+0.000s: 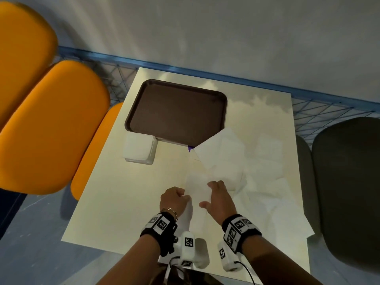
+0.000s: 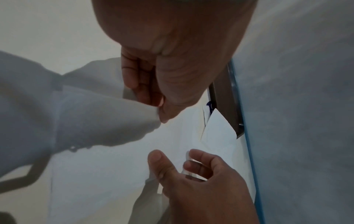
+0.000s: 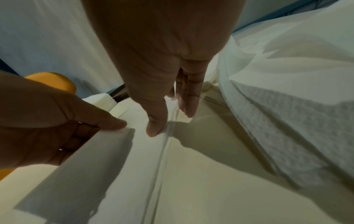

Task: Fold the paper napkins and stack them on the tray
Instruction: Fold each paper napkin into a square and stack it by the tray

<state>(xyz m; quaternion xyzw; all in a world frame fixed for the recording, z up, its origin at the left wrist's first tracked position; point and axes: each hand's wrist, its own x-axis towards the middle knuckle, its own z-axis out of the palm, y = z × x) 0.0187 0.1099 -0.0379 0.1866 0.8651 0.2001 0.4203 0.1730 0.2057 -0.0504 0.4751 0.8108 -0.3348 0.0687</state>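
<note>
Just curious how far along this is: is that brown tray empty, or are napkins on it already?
Nearly empty: the brown tray holds no folded stack, though one loose napkin overlaps its near right corner.

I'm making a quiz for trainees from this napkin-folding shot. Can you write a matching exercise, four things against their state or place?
Things:
1. tray
2. stack of folded napkins
3. left hand
4. right hand

States or places:
A. fingers fairly straight, on the napkin
B. brown, nothing on it
C. pinches the napkin's edge
D. on the table at the tray's near left corner

Pairs: 1-B, 2-D, 3-C, 4-A
</note>
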